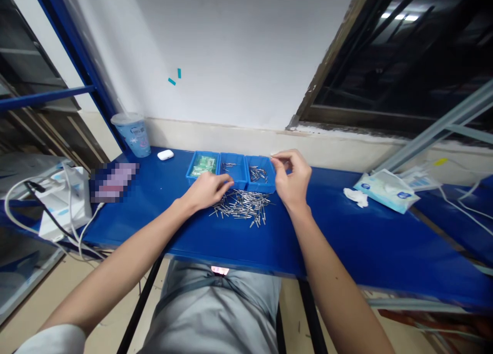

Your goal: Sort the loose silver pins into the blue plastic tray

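A loose pile of silver blind rivets (246, 206) lies on the blue table in front of three blue bins joined in a row. The left bin (188, 175) holds small green-and-white packets (204, 165). A few rivets are in the middle bin (236, 172), and more lie in the right bin (271, 178). My left hand (208, 191) is over the pile's left edge, its thumb and forefinger pinched by the middle bin's front. My right hand (295, 177) is raised at the right bin's outer side, fingertips pinched together. What either pinch holds is too small to make out.
A lidded blue cup (133, 136) and a white earbud case (165, 155) stand at the back left. Left of them are a blurred-out phone-like object (115, 182) and a power strip with cables (67, 205). A tissue pack (387, 190) and crumpled tissue (356, 197) lie right.
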Demonstrator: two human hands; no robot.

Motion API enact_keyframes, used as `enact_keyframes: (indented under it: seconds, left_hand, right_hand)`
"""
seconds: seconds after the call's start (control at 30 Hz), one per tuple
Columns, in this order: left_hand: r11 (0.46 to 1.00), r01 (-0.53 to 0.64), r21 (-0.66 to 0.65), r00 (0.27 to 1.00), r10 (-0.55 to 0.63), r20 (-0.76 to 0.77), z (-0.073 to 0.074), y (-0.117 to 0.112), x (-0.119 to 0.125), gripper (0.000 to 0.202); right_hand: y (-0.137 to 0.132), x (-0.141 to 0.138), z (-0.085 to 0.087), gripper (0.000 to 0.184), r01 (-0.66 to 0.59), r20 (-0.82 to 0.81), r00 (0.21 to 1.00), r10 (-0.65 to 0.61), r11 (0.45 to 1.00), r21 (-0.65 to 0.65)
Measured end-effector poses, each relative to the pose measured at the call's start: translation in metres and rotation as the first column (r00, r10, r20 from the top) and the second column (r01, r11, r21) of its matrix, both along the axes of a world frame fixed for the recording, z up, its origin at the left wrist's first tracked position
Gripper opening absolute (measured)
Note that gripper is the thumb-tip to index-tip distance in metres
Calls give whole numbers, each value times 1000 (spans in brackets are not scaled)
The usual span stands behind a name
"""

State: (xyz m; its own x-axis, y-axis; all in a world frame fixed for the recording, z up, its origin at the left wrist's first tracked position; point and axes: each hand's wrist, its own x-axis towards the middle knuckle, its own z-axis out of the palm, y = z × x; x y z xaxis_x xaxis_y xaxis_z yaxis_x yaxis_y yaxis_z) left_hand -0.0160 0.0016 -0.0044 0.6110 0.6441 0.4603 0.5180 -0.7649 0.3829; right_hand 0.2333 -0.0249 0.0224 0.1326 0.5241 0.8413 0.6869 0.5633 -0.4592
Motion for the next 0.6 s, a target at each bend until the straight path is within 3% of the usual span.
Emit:
enact_keyframes:
  seconds: [0.2,0.33,0.6]
  left_hand:
    - [1000,-4,18,984,7,-181,-7,-3,9,34]
    - [998,-62,7,977,62,-206,-15,0,10,30]
    - [992,-124,-5,937,115,-330,-19,1,10,26]
  right_hand:
    - [-8,-5,1,34,170,44,983,-180,969,177]
    - [-8,-5,2,33,277,9,958,-286,936,216]
    - [-2,-2,-2,21,261,-11,965,-262,953,154]
